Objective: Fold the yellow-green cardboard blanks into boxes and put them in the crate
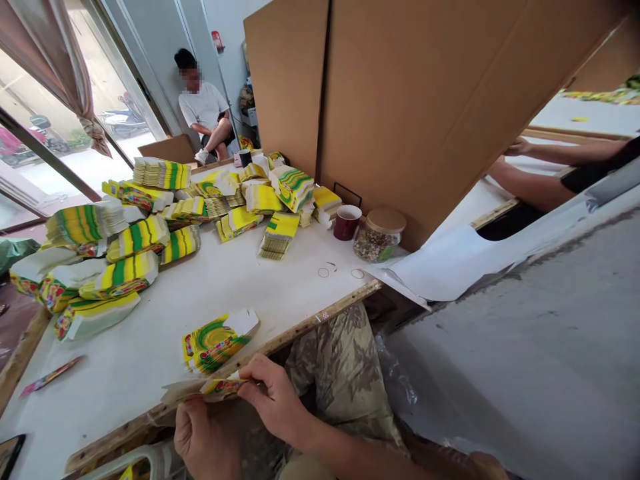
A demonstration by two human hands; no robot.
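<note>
My left hand (203, 440) and my right hand (273, 399) are both closed on a flat yellow-green printed carton piece (220, 387) at the near edge of the white table (150, 347). The left hand grips its near end from below, while the right pinches its right end with fingers and thumb. Just beyond it, a small stack of the same cartons (215, 341) lies on the table, its white flaps turned up.
Many bundles of yellow-green cartons (125, 240) cover the table's left and far side. A red mug (347, 222), a lidded jar (379, 235) and rubber bands (325, 271) sit at right. A cardboard partition (425, 100) stands behind. One person sits far off; another person's arms (530, 187) are at right.
</note>
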